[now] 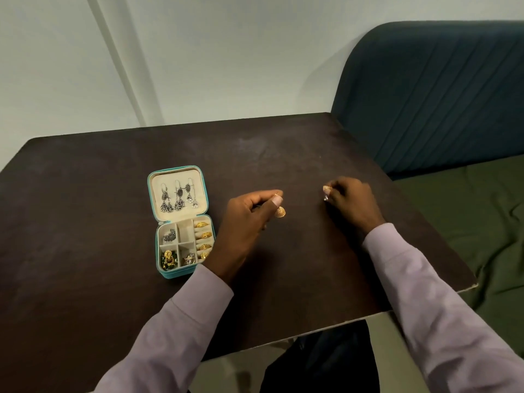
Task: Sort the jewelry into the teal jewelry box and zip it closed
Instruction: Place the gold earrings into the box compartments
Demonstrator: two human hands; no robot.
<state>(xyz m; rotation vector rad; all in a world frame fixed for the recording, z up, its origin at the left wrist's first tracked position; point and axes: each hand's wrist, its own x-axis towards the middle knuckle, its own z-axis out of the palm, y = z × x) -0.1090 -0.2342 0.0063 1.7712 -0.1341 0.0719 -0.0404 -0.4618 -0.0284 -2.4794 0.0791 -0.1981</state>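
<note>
Lying open on the left part of a dark brown table point(85, 222): a teal jewelry box point(181, 222), lid folded back away from the viewer, long axis running from near edge to far edge and tilting slightly rightward at the near end. Hanging in a row on the cream lid lining: three silver dangling earrings point(178, 195), each running lengthwise down the lid. Sitting in the tray's small compartments: a silver piece point(169, 236) at far left, a green and gold piece point(168, 259) at near left, a star-shaped clear-stone piece point(189, 259) beside it, and gold rings point(204, 235) tucked along the right-hand column. Hovering just right of the box: the left hand point(246, 219), fingers curling in, thumb and forefinger pinching the top of a gold dome-shaped earring point(280, 211). Dangling below the thumb tip, that earring, long axis near vertical, rounded bell pointing down toward the table, hook end hiding between the pinching fingertips. Resting well apart to the right, near the table's right edge: the right hand point(350, 198), fingers curling tightly and pinching a small gold and clear-stone piece point(326, 192) at the fingertips, peeking out on the hand's left side; its direction too small to tell. Covering both forearms: pale lilac sleeves point(411, 279). Standing behind the table at far right: a dark teal upholstered chair point(431, 95).
</note>
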